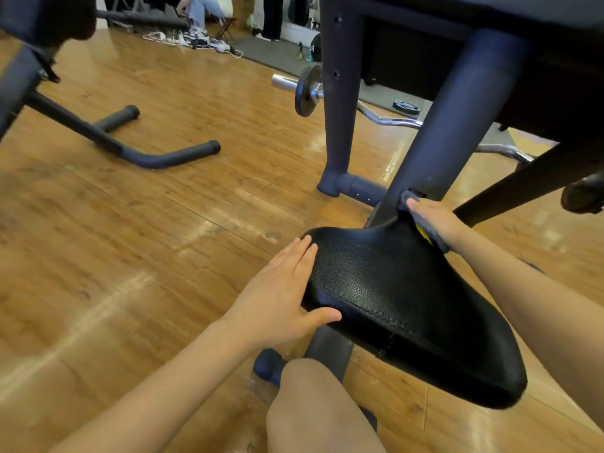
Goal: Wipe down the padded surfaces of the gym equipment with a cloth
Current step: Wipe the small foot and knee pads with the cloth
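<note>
1. Right hand [436, 220]: fingers flat and together, pressing a grey cloth [425, 225] on the far right edge of the black padded seat [405, 305], where the seat meets the frame post [457, 125].
2. Left hand [284, 295]: fingers straight on the seat's left edge, thumb spread along its near side.
3. Cloth mostly hidden under the right hand; a yellow patch shows, can't tell what it is.
4. Seat support hidden beneath; a knee [307, 397] blocks the base in front.
5. Wood floor [130, 240], glossy and scuffed.
6. Beyond the seat: curl bar [385, 117] with plate on the floor, mat further back.
</note>
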The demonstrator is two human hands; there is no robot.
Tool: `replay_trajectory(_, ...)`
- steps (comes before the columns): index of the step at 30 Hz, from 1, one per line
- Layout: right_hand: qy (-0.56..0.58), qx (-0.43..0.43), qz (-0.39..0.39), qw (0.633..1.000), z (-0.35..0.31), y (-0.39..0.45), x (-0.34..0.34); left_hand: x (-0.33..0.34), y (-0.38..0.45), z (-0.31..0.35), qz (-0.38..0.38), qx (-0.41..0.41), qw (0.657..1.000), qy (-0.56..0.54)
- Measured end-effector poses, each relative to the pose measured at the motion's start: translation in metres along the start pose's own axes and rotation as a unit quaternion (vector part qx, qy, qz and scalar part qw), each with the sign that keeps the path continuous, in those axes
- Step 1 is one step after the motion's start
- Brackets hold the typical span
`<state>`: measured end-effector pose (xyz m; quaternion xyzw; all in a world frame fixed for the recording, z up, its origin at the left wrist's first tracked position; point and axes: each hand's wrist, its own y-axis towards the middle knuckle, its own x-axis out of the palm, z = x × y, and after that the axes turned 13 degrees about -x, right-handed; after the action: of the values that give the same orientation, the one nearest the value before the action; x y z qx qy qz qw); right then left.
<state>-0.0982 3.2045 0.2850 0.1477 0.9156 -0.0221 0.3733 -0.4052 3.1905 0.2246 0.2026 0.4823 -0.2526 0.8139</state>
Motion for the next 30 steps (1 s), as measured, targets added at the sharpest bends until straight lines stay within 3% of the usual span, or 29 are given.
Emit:
replay_trajectory(6, 0.022, 0.055, -0.008, 0.998, 0.008, -0.026, 0.001, 0.001, 0.004, 0.0, 0.001, 0.012, 1.0, 0.011)
replay_trajectory(11, -0.02, 0.029, -0.026, 0.999, 0.012, -0.057, -0.003, 0.003, 0.009, 0.006, 0.007, 0.005, 1.0, -0.01)
replay_trajectory(17, -0.063, 0.03, 0.007, 0.998, 0.007, -0.059, 0.0, -0.001, 0.022, 0.023, -0.009, -0.039, 0.998, 0.044)
replay_trajectory(24, -0.177, 0.093, -0.011, 0.98, -0.04, -0.08, 0.013, -0.026, 0.02, 0.042, -0.133, -0.12, 0.981, 0.069)
replay_trajectory(26, -0.22, 0.103, -0.04, 0.969, -0.049, -0.088, 0.022, -0.041, 0.022, 0.049, -0.18, -0.129, 0.971, 0.093)
replay_trajectory(30, -0.275, 0.063, -0.191, 0.94, -0.088, -0.1, 0.016, -0.091, 0.016, 0.068, -0.249, -0.153, 0.945, 0.143)
